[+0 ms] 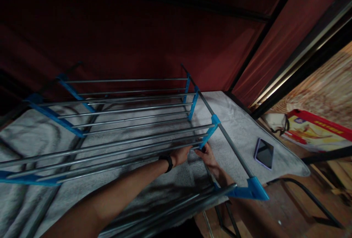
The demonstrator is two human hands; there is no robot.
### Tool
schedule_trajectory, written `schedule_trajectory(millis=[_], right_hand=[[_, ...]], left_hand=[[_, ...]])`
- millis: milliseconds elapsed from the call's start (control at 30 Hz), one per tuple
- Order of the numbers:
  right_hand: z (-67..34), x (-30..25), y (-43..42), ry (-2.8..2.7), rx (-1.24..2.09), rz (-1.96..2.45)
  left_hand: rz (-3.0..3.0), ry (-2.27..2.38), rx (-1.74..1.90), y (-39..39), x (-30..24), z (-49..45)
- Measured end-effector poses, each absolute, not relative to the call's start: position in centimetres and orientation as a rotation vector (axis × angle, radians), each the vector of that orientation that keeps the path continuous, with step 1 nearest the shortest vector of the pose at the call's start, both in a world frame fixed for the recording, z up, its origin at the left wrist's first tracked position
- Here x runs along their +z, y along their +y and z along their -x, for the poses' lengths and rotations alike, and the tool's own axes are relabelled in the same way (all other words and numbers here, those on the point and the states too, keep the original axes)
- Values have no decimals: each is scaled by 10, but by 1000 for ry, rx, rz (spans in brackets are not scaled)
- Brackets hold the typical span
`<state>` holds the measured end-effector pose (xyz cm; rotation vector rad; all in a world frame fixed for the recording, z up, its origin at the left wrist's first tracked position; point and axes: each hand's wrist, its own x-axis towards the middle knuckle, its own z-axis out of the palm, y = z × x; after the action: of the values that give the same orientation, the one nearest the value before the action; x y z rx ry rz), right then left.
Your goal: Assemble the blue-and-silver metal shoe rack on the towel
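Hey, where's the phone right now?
In the head view, the phone lies on the right-hand part of the grey blanket, near its edge, to the right of the metal rack.

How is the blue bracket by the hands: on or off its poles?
On at the top: the blue bracket rings the upper pole. Bottom: cannot tell; the right hand covers it.

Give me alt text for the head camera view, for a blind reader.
A person's left hand, with a black wristband, and right hand are close together at the lower end of a blue bracket on a metal rack. The rack rests on a grey blanket, with a phone to the right.
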<state>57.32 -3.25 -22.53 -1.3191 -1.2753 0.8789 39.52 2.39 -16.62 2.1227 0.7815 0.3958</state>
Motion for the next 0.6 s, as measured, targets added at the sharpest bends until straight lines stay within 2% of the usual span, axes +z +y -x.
schedule_trajectory(millis=[133, 367, 600], right_hand=[[-578, -216, -28, -1223, 987, 1262], [-607, -204, -12, -1350, 1140, 1409], [-609, -203, -9, -1394, 1116, 1470]], left_hand=[[-2106, 781, 402, 24, -164, -395], [-2091, 804, 377, 24, -163, -394], [-2130, 832, 395, 22, -160, -394]])
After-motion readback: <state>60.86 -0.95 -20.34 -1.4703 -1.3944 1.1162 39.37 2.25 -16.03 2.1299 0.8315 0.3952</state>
